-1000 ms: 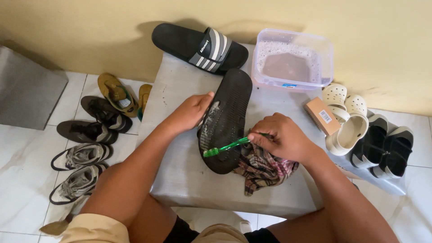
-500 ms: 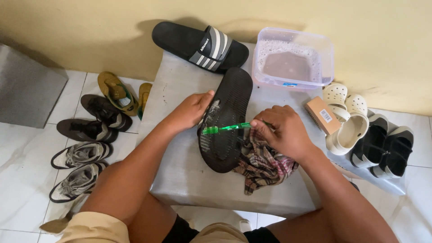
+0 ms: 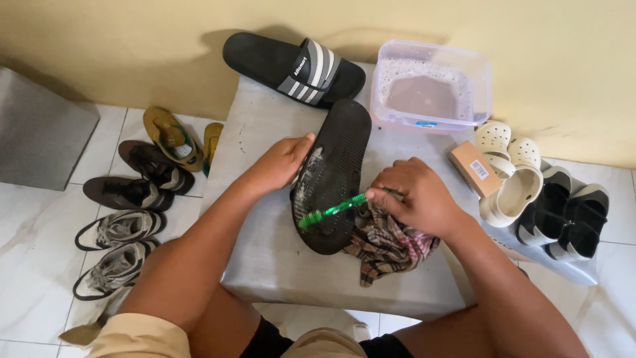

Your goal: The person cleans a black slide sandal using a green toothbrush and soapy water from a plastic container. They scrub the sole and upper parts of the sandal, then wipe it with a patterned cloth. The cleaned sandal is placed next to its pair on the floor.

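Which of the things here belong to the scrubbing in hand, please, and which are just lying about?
In use: left hand steadying the upturned black slide; right hand with green toothbrush; checked cloth; tub of soapy water.

Lying about: striped slide, small box, cream clogs, shoes on the floor.

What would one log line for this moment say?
left hand: steadies upturned black sandal | right hand: holds green toothbrush on foamy sole | beneath: checked cloth | behind: soapy water tub
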